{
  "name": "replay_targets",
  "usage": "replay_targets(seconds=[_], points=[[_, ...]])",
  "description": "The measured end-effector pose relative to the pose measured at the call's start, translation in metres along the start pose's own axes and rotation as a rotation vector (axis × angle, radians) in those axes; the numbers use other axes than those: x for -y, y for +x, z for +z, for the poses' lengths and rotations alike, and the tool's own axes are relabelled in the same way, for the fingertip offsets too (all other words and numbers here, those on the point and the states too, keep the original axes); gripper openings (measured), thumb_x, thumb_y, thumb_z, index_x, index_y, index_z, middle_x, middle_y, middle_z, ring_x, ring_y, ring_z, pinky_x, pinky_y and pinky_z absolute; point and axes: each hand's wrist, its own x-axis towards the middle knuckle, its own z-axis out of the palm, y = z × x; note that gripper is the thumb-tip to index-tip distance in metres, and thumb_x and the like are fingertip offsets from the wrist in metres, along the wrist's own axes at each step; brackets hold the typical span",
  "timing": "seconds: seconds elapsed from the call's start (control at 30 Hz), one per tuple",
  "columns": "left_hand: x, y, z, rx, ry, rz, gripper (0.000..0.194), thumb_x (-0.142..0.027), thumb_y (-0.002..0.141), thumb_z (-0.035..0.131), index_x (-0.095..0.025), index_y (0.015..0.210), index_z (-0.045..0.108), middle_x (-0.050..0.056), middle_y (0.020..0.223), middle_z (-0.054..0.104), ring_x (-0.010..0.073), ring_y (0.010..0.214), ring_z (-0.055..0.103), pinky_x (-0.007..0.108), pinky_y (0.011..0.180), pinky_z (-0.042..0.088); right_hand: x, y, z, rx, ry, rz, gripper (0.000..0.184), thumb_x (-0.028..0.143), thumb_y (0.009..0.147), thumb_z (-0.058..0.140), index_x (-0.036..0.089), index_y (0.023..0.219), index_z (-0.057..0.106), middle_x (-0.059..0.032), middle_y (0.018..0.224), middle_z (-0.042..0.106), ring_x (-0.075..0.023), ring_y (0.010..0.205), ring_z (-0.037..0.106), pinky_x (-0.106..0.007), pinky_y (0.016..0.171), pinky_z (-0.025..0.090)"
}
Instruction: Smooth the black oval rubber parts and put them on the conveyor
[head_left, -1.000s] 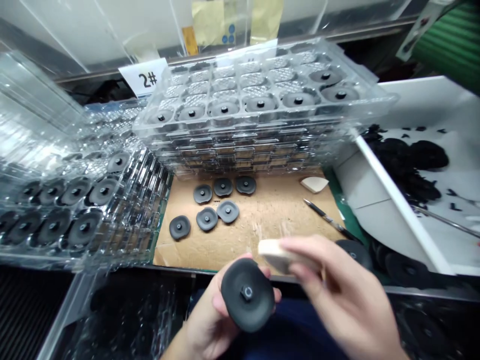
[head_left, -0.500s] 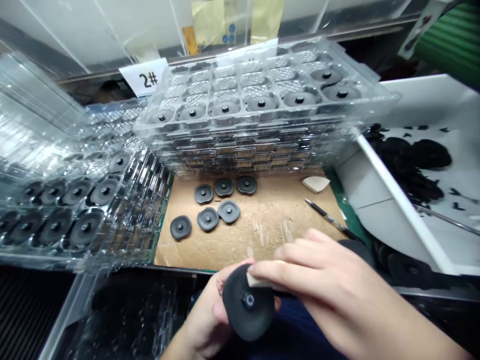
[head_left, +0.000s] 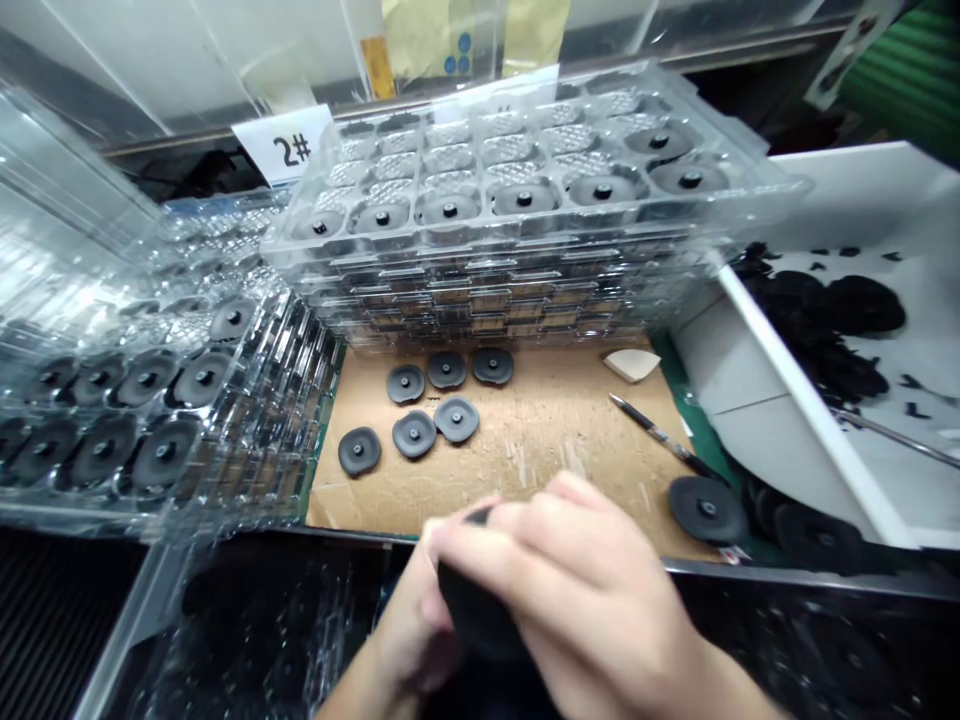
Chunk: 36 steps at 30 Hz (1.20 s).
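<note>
At the front edge of the work surface, my left hand [head_left: 405,630] grips a black dished disc [head_left: 480,610] from the left, tilted steeply. My right hand [head_left: 592,590] is closed over the disc's upper right side, its fingers curled around the rim. The pale sponge wedge seen in those fingers a moment earlier is now covered by them. The disc's central stub is also out of sight. Beyond both hands, several similar black discs [head_left: 414,434] lie stub-up on the cardboard [head_left: 540,420].
Stacked clear trays [head_left: 450,240] stand behind the cardboard, another stack [head_left: 225,440] at left, both holding discs. A second wedge [head_left: 632,364], a pen [head_left: 652,430] and a single disc [head_left: 707,508] lie at right. Beside them is a white bin [head_left: 817,400] with black pieces.
My right hand has moved left and curled over the disc. The disc has turned from facing up to a steep tilt, and the disc at right has come into view.
</note>
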Motion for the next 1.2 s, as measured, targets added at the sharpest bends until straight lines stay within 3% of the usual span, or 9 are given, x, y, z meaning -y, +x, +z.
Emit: replay_targets(seconds=[0.1, 0.2, 0.4, 0.5, 0.6, 0.73, 0.83, 1.0, 1.2], points=[[0.003, 0.000, -0.002, -0.073, -0.103, 0.128, 0.061, -0.039, 0.044, 0.083, -0.030, 0.102, 0.067, -0.001, 0.106, 0.070, 0.0207, 0.101, 0.061, 0.027, 0.091, 0.043, -0.003, -0.020, 0.001, 0.081, 0.051, 0.284, 0.025, 0.015, 0.087, 0.047, 0.018, 0.104, 0.064, -0.0035, 0.074, 0.066, -0.0137, 0.060, 0.056, -0.027, 0.056, 0.043], [0.007, 0.001, -0.003, -0.044, -0.233, 0.175, 0.060, -0.034, 0.042, 0.085, -0.028, 0.099, 0.069, 0.001, 0.103, 0.072, 0.0214, 0.092, 0.066, 0.028, 0.084, 0.050, -0.017, -0.048, 0.006, 0.240, 0.417, 0.507, 0.019, 0.023, 0.085, 0.053, 0.026, 0.099, 0.067, -0.0007, 0.084, 0.071, -0.0148, 0.071, 0.065, -0.024, 0.061, 0.052], [0.006, 0.001, -0.001, -0.023, -0.247, 0.185, 0.053, -0.025, 0.049, 0.084, -0.030, 0.099, 0.069, 0.000, 0.103, 0.073, 0.0198, 0.092, 0.068, 0.024, 0.084, 0.050, -0.056, -0.076, 0.023, -0.021, 0.416, 0.973, 0.026, 0.038, 0.082, 0.055, 0.020, 0.095, 0.070, -0.0052, 0.098, 0.071, -0.0215, 0.087, 0.067, -0.031, 0.075, 0.055], [0.009, 0.001, 0.001, -0.028, -0.230, 0.174, 0.056, -0.030, 0.044, 0.085, -0.030, 0.098, 0.069, 0.000, 0.102, 0.073, 0.0223, 0.091, 0.068, 0.026, 0.082, 0.051, -0.048, -0.064, 0.014, -0.117, 0.264, 0.894, 0.024, 0.035, 0.084, 0.054, 0.021, 0.098, 0.068, -0.0052, 0.100, 0.070, -0.0201, 0.084, 0.066, -0.028, 0.067, 0.054], [0.013, -0.001, 0.005, -0.077, -0.190, 0.165, 0.060, -0.032, 0.042, 0.086, -0.030, 0.099, 0.069, 0.000, 0.101, 0.073, 0.0202, 0.092, 0.067, 0.024, 0.081, 0.049, -0.018, -0.044, 0.006, -0.201, 0.074, 0.555, 0.028, 0.022, 0.086, 0.051, 0.023, 0.113, 0.058, -0.0036, 0.105, 0.067, -0.0169, 0.086, 0.063, -0.026, 0.067, 0.050], [0.012, -0.005, 0.004, -0.105, -0.122, 0.138, 0.047, -0.029, 0.057, 0.080, -0.026, 0.102, 0.067, 0.003, 0.104, 0.071, 0.0214, 0.099, 0.062, 0.030, 0.091, 0.045, 0.010, -0.023, 0.008, -0.016, 0.096, 0.138, 0.033, 0.009, 0.083, 0.047, 0.015, 0.115, 0.055, -0.0053, 0.093, 0.069, -0.0164, 0.079, 0.061, -0.031, 0.073, 0.047], [0.013, -0.005, 0.000, -0.116, -0.117, 0.139, 0.050, -0.031, 0.056, 0.080, -0.029, 0.104, 0.066, 0.000, 0.106, 0.069, 0.0231, 0.098, 0.063, 0.035, 0.094, 0.044, 0.011, -0.013, 0.011, 0.163, 0.103, 0.217, 0.027, 0.008, 0.084, 0.042, 0.017, 0.099, 0.062, -0.0027, 0.084, 0.069, -0.0146, 0.070, 0.060, -0.029, 0.067, 0.046], [0.016, -0.006, 0.001, -0.043, -0.138, 0.077, 0.052, -0.041, 0.056, 0.078, -0.026, 0.104, 0.067, 0.006, 0.111, 0.069, 0.0258, 0.110, 0.057, 0.034, 0.099, 0.039, 0.008, -0.009, 0.010, -0.014, 0.044, 0.138, 0.027, 0.014, 0.088, 0.040, 0.012, 0.104, 0.061, -0.0055, 0.077, 0.067, -0.0158, 0.069, 0.060, -0.031, 0.065, 0.044], [0.005, -0.011, 0.001, -0.068, -0.154, 0.022, 0.060, -0.035, 0.041, 0.085, -0.027, 0.099, 0.069, 0.001, 0.101, 0.073, 0.0161, 0.093, 0.065, 0.022, 0.085, 0.047, 0.002, -0.030, -0.011, 0.194, 0.011, 0.258, 0.027, 0.010, 0.085, 0.044, 0.021, 0.101, 0.061, 0.0002, 0.073, 0.065, -0.0126, 0.063, 0.055, -0.026, 0.060, 0.042]])
